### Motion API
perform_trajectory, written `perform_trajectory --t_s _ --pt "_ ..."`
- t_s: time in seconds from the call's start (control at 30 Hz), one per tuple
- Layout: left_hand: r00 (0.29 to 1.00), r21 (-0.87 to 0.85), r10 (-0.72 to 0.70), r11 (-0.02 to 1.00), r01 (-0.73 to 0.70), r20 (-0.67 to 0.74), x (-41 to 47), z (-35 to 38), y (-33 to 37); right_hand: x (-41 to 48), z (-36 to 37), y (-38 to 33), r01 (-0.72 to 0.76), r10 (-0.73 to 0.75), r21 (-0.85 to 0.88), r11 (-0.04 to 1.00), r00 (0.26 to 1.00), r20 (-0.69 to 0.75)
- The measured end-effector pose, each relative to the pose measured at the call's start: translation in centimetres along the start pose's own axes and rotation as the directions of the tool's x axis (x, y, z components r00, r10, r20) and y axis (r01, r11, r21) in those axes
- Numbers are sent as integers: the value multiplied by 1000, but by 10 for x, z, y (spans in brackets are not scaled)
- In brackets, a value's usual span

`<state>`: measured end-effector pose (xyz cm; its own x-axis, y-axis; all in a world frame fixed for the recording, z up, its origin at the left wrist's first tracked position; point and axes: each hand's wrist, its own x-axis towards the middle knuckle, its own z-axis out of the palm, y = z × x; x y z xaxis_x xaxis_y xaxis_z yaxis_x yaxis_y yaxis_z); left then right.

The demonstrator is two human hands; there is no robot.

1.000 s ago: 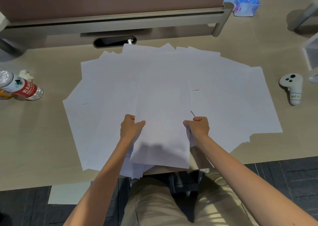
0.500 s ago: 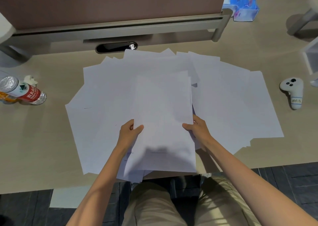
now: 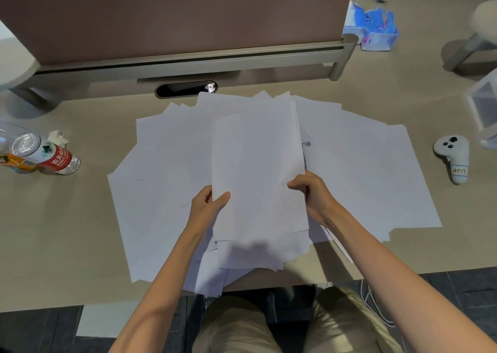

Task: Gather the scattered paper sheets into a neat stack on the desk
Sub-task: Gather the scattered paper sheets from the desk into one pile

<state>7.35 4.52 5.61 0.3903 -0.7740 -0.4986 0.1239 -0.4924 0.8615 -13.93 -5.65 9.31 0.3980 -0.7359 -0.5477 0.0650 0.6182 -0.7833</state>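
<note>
While both hands are in plain view, most of the fingers aren't. The left hand (image 3: 207,205) pinches the small bundle of white paper sheets (image 3: 255,170) at its 8 o'clock edge, thumb on top. The right hand (image 3: 312,194) grips the 4 o'clock edge, fingers curled against the paper. The bundle sits over the middle of the loose white sheets (image 3: 363,170), which fan across the beige desk top (image 3: 67,231) from roughly 9 to 3 o'clock. No way to count sheets, the edges blur together. Around 6 o'clock some corners hang past the desk edge. At 9 o'clock a clear plastic bottle with a red label (image 3: 45,153) lies on its side, partly cut off by the frame. At 3 o'clock a white handheld controller (image 3: 454,159) lies apart from the paper.
</note>
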Motion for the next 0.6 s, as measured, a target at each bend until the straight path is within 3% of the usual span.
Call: perform_trajectory --t_s 0.33,0.47,0.6 --pt "999 -4 42 999 -42 19 13 4 29 -5 -8 -53 61 -59 -52 997 998 38" --pt "997 -166 -7 986 21 82 7 13 47 -6 -14 -73 51 -53 45 998 998 47" --pt "980 -181 -49 980 85 192 11 24 58 -8 -27 -80 59 -62 144 988 998 13"
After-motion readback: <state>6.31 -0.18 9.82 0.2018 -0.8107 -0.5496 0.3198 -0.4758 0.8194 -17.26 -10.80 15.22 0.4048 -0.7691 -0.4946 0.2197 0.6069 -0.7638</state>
